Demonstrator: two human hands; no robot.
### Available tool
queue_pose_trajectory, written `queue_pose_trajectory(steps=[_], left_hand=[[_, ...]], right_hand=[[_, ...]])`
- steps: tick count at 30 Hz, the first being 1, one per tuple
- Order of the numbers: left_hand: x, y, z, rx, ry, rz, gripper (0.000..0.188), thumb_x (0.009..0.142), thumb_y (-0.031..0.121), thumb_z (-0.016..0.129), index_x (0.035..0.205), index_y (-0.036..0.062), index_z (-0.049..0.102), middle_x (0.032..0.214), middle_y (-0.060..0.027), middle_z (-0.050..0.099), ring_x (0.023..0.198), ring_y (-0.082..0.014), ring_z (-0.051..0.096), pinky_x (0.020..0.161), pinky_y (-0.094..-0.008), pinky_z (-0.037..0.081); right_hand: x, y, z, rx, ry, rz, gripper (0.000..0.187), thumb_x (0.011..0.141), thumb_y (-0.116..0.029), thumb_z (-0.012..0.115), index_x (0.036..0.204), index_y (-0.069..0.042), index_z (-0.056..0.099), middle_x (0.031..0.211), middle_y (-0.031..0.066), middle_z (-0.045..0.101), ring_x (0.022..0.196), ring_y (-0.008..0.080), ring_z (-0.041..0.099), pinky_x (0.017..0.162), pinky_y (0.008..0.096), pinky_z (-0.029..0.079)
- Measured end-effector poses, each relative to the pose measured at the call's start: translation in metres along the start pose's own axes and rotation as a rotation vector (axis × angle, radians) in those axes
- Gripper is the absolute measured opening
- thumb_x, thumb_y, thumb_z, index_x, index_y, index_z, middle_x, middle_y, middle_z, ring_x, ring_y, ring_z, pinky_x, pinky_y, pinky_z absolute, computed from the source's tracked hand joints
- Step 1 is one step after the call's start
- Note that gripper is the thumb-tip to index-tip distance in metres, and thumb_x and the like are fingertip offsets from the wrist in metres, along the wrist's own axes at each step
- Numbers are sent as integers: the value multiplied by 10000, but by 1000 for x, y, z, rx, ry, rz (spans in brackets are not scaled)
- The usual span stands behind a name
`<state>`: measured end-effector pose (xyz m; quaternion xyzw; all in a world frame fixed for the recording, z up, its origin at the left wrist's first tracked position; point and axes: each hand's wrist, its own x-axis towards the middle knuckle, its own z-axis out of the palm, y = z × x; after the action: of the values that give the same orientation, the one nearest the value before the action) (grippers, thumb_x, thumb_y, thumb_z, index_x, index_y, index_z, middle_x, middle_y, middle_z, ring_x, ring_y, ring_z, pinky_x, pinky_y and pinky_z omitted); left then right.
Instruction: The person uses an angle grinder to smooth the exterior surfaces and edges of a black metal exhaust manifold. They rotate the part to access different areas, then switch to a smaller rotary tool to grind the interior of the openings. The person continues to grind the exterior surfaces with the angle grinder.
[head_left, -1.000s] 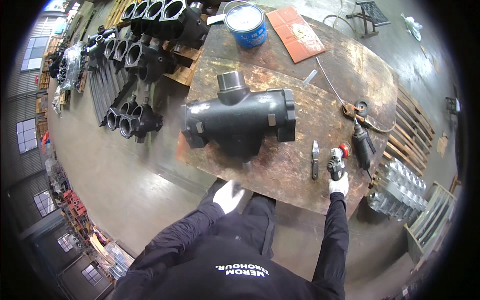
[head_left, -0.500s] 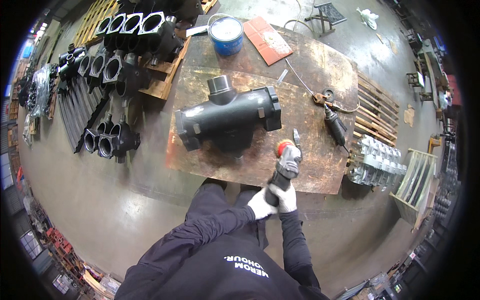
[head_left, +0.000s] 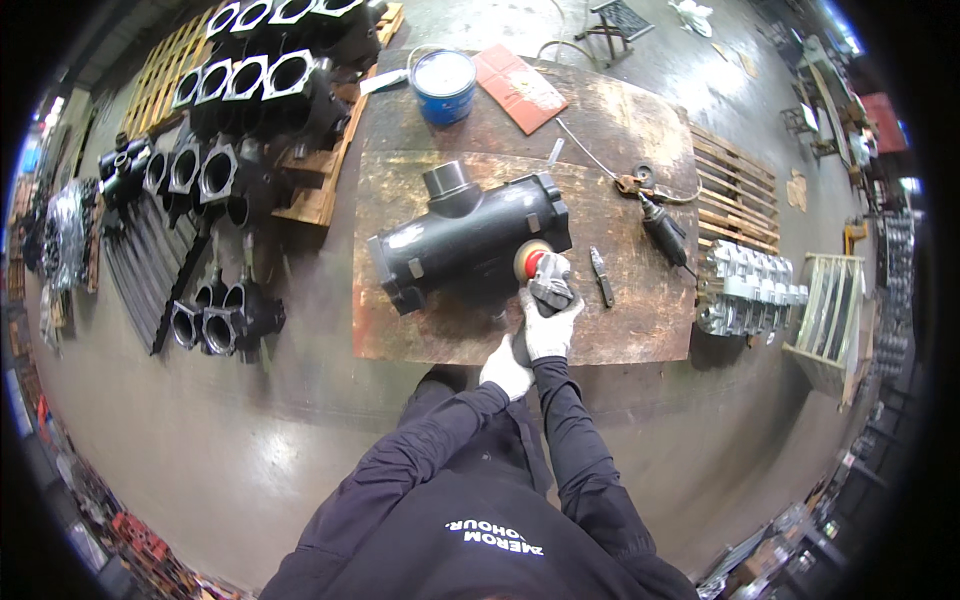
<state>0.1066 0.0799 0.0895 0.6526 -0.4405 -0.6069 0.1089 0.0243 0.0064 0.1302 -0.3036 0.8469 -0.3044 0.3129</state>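
Both of my white-gloved hands are wrapped round an angle grinder (head_left: pixel 551 282) with a grey head and a red round disc (head_left: pixel 531 258). My right hand (head_left: pixel 548 328) grips it just behind the head, and my left hand (head_left: pixel 507 368) is closed round the rear of its dark body. The disc is at the near right side of a black cast pipe fitting (head_left: pixel 470 238), overlapping it in view; whether they touch I cannot tell. The fitting lies on a worn wooden tabletop (head_left: pixel 400 345), its short round neck (head_left: pixel 449 185) pointing away from me.
Right of the grinder lies a small dark-handled tool (head_left: pixel 601 277); beyond it is a corded black power tool (head_left: pixel 664 233). A blue bucket (head_left: pixel 443 88) and red board (head_left: pixel 520 88) sit at the back. Several black castings (head_left: pixel 240 190) stand left, silver castings (head_left: pixel 750 287) right.
My hands have carried the grinder forward and left, from in front of the small dark-handled tool to the fitting's side. My right hand now sits closer to the grinder's head. The view has shifted slightly.
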Motion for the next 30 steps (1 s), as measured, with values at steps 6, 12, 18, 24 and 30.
queue_pose_trajectory(steps=[6, 12, 18, 24, 30], left_hand=[[42, 6, -11, -90, 50, 179, 712, 809, 383, 762, 1327, -23, 492, 1285, -275, 614, 1224, -392, 594, 1013, -407, 474], [67, -10, -10, 44, 40, 201, 680, 820, 389, 745, 1303, -23, 502, 1260, -273, 623, 1208, -384, 602, 1009, -412, 473], [78, -17, -9, 44, 48, 175, 651, 830, 389, 736, 1294, -11, 515, 1274, -260, 620, 1210, -387, 596, 1009, -408, 471], [69, 14, -23, -18, -48, 60, 734, 811, 405, 754, 1340, -34, 495, 1303, -273, 609, 1244, -373, 586, 1027, -402, 463], [61, 28, -22, -51, -63, 75, 834, 803, 412, 768, 1413, -48, 434, 1367, -271, 571, 1298, -365, 550, 1070, -388, 439]], right_hand=[[33, -21, 25, 50, -20, 19, 866, 794, -404, 828, 1438, -85, 344, 1258, 288, 622, 1177, 400, 628, 997, 450, 484], [40, -34, 25, 37, -65, 60, 840, 807, -414, 807, 1423, -84, 342, 1255, 298, 617, 1159, 424, 633, 979, 462, 489], [42, -37, 31, 126, -56, 16, 858, 795, -409, 823, 1428, -88, 341, 1254, 291, 619, 1162, 415, 633, 983, 457, 489], [52, -36, 31, 99, -88, 93, 848, 789, -371, 842, 1406, -46, 360, 1304, 250, 579, 1202, 337, 601, 1019, 418, 472], [56, -26, 30, 31, -35, 61, 861, 790, -401, 831, 1416, -59, 349, 1274, 269, 604, 1183, 380, 618, 993, 443, 486]])
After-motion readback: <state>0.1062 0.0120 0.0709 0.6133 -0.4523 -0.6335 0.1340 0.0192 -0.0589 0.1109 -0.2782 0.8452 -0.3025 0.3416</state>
